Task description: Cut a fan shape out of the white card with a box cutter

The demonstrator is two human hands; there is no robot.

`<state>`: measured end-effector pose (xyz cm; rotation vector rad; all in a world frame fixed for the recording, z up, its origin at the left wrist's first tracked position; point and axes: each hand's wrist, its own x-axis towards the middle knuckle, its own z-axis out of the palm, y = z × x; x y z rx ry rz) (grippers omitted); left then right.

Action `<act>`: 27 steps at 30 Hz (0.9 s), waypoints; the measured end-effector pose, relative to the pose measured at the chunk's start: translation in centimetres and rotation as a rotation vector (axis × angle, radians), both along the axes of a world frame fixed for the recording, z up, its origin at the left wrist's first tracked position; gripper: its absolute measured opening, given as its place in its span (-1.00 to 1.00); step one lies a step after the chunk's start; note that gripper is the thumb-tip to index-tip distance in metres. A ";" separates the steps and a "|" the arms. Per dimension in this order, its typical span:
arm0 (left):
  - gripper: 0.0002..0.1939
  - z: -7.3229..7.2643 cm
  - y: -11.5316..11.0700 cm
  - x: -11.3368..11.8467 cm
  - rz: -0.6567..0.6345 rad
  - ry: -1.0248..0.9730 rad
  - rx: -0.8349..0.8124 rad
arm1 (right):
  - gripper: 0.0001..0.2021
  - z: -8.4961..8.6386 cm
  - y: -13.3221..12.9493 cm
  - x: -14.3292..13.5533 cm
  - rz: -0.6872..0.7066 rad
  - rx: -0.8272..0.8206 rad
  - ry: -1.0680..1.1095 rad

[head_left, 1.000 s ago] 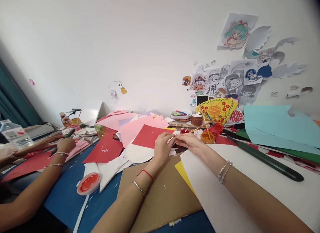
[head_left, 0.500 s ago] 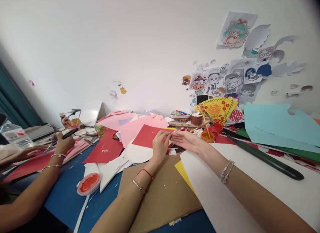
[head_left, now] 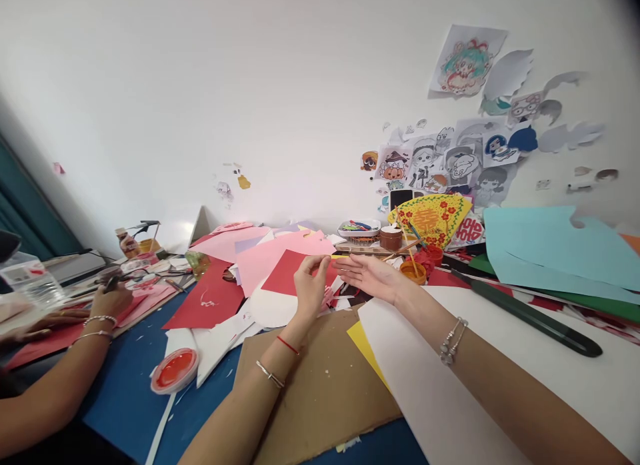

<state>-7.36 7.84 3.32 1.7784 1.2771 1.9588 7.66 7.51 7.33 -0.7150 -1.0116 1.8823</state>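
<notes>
My left hand (head_left: 311, 285) is raised above the brown cardboard (head_left: 325, 385), thumb and forefinger pinched together. Whatever those fingertips hold, if anything, is too small to make out. Just to its right, my right hand (head_left: 374, 277) is turned palm up with the fingers stretched out and nothing visible in it. A small gap separates the two hands. Behind my left hand lies a red paper sheet (head_left: 283, 273), partly over a white piece of paper (head_left: 270, 310). A yellow sheet (head_left: 367, 352) sticks out beside the cardboard, under a large white sheet (head_left: 425, 358).
At left, a co-worker's hand (head_left: 111, 302) holds a dark pen-like tool over red paper. An open tub of red paint (head_left: 175, 370) sits on the blue table (head_left: 125, 398). A dark green knife-like tool (head_left: 540, 318) lies at right, near light-blue paper (head_left: 540, 252) and an orange paint jar (head_left: 413, 273).
My left hand has drawn slightly left, away from my right hand's fingertips, still pinched. My right hand stays nearly in place. The co-worker's hand has moved left and down.
</notes>
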 end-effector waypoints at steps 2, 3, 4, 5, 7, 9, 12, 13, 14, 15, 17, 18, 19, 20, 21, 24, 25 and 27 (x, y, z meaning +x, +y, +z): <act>-0.84 0.0 -0.2 0.1 -0.003 0.032 0.012 | -0.73 0.0 0.0 -0.1 -0.015 0.003 0.000; -0.85 -0.1 -0.2 0.2 -0.009 0.052 0.016 | -0.72 0.0 0.0 -0.2 -0.022 0.004 0.000; -0.86 -0.1 -0.3 0.2 -0.017 0.072 0.016 | -0.72 0.0 0.0 -0.2 -0.028 0.004 0.000; -0.87 -0.1 -0.4 0.3 -0.025 0.087 0.012 | -0.71 0.0 0.1 -0.2 -0.032 0.004 -0.001; -0.87 -0.2 -0.3 0.3 -0.039 0.105 -0.007 | -0.72 -0.2 0.3 -0.2 -0.035 0.000 -0.013; -0.89 -0.2 -0.2 0.2 -0.063 0.123 -0.038 | -0.73 -0.4 0.5 0.0 -0.039 -0.008 -0.035; -0.93 -0.2 0.1 -0.2 -0.157 0.159 -0.124 | -0.75 -0.6 0.9 0.6 -0.048 -0.032 -0.092; -0.94 -0.2 0.2 -0.2 -0.191 0.162 -0.158 | -0.74 -0.7 1.0 0.8 -0.047 -0.043 -0.110; -0.94 -0.2 0.3 -0.3 -0.217 0.154 -0.188 | -0.73 -0.7 1.0 1.0 -0.043 -0.053 -0.122; -0.92 -0.2 0.4 -0.2 -0.231 0.133 -0.211 | -0.72 -0.7 1.0 1.2 -0.040 -0.061 -0.122; -0.86 -0.2 0.3 -0.1 -0.235 0.058 -0.240 | -0.73 -0.6 1.0 1.4 -0.052 -0.063 -0.082; -0.82 -0.2 0.3 0.1 -0.235 0.013 -0.250 | -0.76 -0.5 1.1 1.5 -0.072 -0.057 -0.045; -0.78 -0.2 0.2 0.3 -0.239 -0.032 -0.262 | -0.78 -0.4 1.1 1.5 -0.099 -0.050 0.000; -0.75 -0.2 0.0 0.6 -0.251 -0.073 -0.276 | -0.79 -0.3 1.1 1.5 -0.128 -0.043 0.049; -0.72 -0.2 -0.1 0.8 -0.271 -0.109 -0.291 | -0.79 -0.3 1.2 1.5 -0.155 -0.037 0.098; -0.70 -0.2 -0.6 1.6 -0.357 -0.190 -0.336 | -0.74 0.0 1.2 1.3 -0.188 -0.035 0.222; -0.70 -0.2 -0.8 1.8 -0.384 -0.208 -0.347 | -0.73 0.1 1.2 1.2 -0.187 -0.036 0.249; -0.71 0.0 -1.0 2.1 -0.425 -0.237 -0.357 | -0.72 0.3 1.0 1.0 -0.181 -0.040 0.284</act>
